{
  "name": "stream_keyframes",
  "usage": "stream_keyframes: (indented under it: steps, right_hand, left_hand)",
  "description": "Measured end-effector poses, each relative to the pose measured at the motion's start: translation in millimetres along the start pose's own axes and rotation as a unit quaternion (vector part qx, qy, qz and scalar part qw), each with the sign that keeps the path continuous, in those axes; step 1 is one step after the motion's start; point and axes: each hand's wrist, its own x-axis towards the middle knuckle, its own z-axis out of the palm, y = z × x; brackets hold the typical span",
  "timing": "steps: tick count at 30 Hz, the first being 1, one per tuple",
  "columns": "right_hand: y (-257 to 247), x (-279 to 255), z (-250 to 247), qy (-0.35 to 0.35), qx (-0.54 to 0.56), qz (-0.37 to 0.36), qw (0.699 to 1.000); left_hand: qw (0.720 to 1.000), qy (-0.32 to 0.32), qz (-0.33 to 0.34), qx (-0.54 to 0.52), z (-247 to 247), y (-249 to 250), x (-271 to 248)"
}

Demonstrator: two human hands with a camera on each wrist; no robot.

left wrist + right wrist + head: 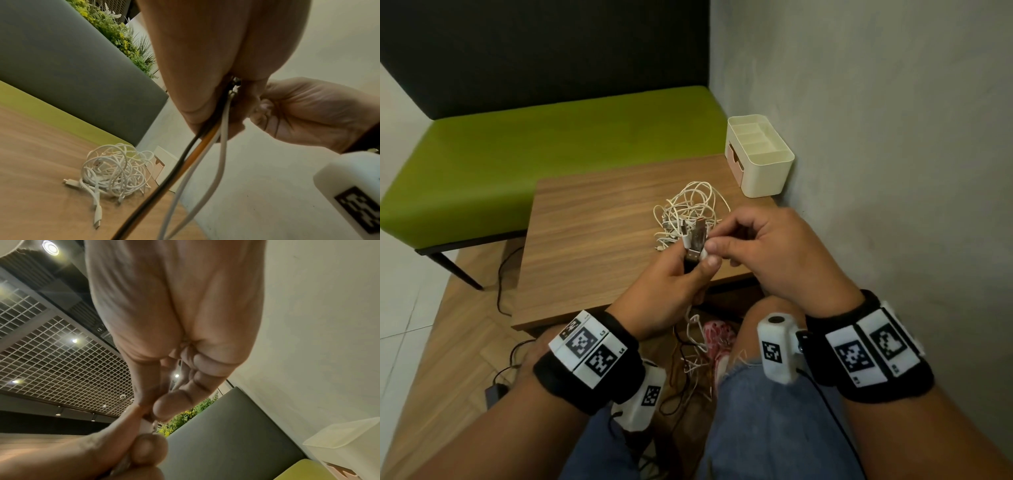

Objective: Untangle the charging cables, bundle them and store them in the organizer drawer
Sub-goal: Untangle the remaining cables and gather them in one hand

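Wide view first: a green bench [544, 150] runs behind a low wooden table [599, 219], and at the table's far right corner, against the wall, sits the cream organizer [760, 156] with its pinkish drawer [734, 159] facing left and, by the look of it, not yet pulled out. Mid-table lies a white tangle of cables [688, 212], loops piled on loops, a couple of plug ends trailing out in the left wrist view. Closer in, above the table's near edge, the left hand [671, 287] is clenched round a gathered bunch of cable ends [695, 240], USB plugs sticking up past the thumb, with black, orange and white cords [197, 162] running down out of the fist toward the lap. The right hand [774, 253] pinches at those plugs, thumb and forefinger closed on one end, though which one I cannot tell. Here's the danger as I read it: the hanging cords trail near the knees and could snag or re-knot if the bunch is lifted quickly; a plug could slip from that small pinch; and any strand linked to the table tangle would drag the pile off the edge.
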Motion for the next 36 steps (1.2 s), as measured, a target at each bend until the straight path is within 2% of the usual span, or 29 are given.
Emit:
stream_keyframes:
  steps: [5, 9, 12, 20, 24, 27, 32, 36]
  right_hand:
    - [6.6, 5.8, -9.6, 0.005, -0.004, -0.039, 0.999]
    - [7.8, 6.9, -2.1, -0.003, -0.066, -0.068, 0.995]
    - [12.0, 7.9, 7.8, -0.002, -0.127, -0.077, 0.989]
    - [10.1, 19.6, 10.8, 0.014, -0.033, -0.079, 0.996]
    - [14.9, 27.8, 6.2, -0.005, 0.041, -0.036, 0.999]
    - [20.5, 32.3, 8.6, -0.036, 0.033, 0.004, 0.999]
    - [32.1, 50.9, 25.4, -0.036, 0.038, 0.06, 0.997]
    - [36.6, 65.7, 32.2, -0.024, 0.013, 0.057, 0.998]
  left_hand:
    - [1.0, -0.001, -0.01, 0.005, 3.5, 0.2, 7.2]
    - [0.999, 0.035, -0.02, 0.021, 6.6, 0.4, 12.6]
    - [0.999, 0.033, -0.013, 0.013, 8.5, -1.2, 15.7]
    - [0.999, 0.041, -0.006, -0.007, 4.0, -1.6, 16.6]
    - [0.998, 0.038, -0.021, -0.043, -7.0, -7.0, 19.9]
    - [0.999, 0.03, -0.02, -0.031, -17.4, -16.2, 24.0]
    - [1.0, 0.009, -0.003, 0.005, -25.4, -31.9, 34.7]
    - [1.0, 0.013, -0.017, 0.009, -32.9, -49.0, 45.6]
